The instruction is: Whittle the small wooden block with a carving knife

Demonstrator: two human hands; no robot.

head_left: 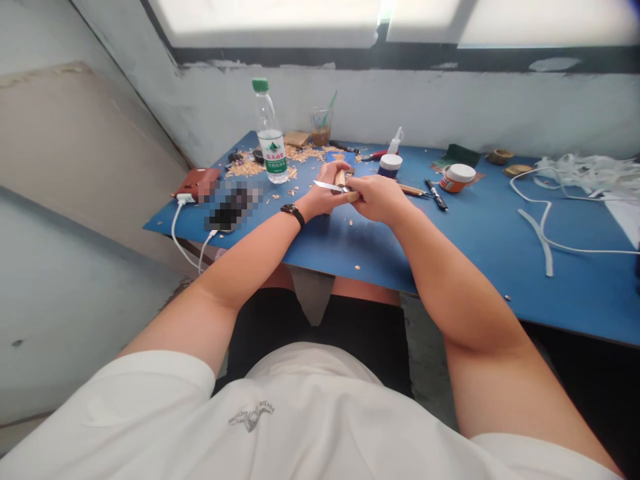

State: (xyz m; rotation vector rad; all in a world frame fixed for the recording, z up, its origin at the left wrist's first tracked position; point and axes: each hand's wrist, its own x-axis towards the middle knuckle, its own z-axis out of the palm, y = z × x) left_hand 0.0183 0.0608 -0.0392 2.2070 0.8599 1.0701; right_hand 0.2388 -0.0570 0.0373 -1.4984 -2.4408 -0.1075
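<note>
Head view: wood piece and knife held just above the blue table, mid-left.
Left hand grips the wood piece. Right hand is clenched round the knife handle, blade pointing left. The piece looks light, stiff and not fragile; take hold of it clear of the blade. The table is flat and littered with shavings. Water bottle behind, grey wall beyond.

My right hand grips a short silver-bladed carving knife, its blade pointing left across the small pale wooden block clasped in my left hand, above the blue tabletop.
</note>
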